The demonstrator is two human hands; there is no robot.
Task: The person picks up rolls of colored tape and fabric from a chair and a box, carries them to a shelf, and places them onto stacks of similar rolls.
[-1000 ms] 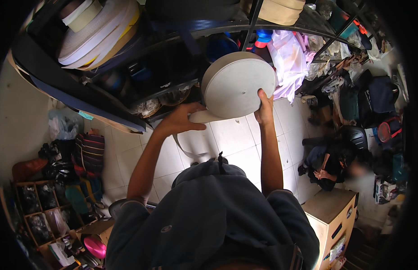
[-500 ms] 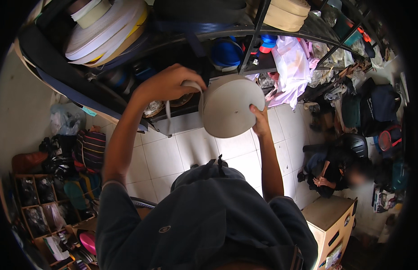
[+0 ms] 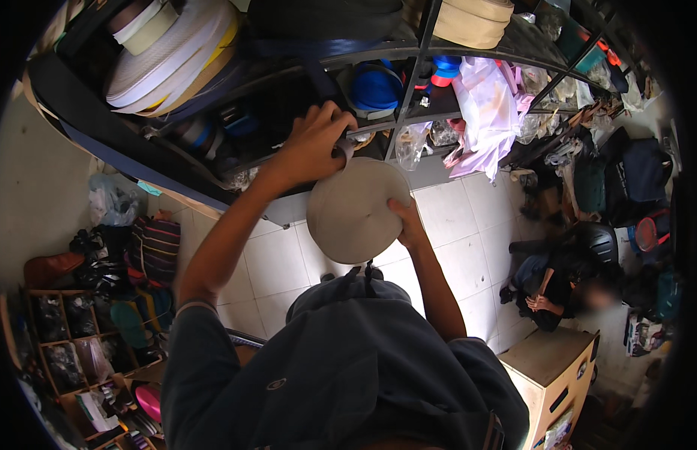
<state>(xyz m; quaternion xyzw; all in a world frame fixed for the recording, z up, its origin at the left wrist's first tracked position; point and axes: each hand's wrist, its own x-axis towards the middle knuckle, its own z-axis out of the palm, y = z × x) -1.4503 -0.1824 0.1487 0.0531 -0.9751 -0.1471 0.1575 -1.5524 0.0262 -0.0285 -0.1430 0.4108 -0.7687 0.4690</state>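
A wide, flat roll of grey webbing [image 3: 357,212] is held in front of my chest, its round face turned up toward me. My right hand [image 3: 408,223] grips the roll at its right edge, with the thumb laid on the face. At the far upper edge of the roll, my left hand [image 3: 318,142] curls its fingers and thumb round a short stretch of the same webbing. The underside of the roll and most of my right fingers are hidden.
A dark shelf rack [image 3: 326,51] runs ahead, bearing white webbing rolls [image 3: 176,56], a beige roll [image 3: 474,21] and a blue roll [image 3: 375,86]. A seated person [image 3: 547,289] is at the right, near a wooden cabinet [image 3: 547,356]. Compartment shelving [image 3: 59,341] stands at the left.
The roll has come closer to my body and slightly left, with my right hand on it. My left hand has moved right; the strip that hung below it no longer shows.
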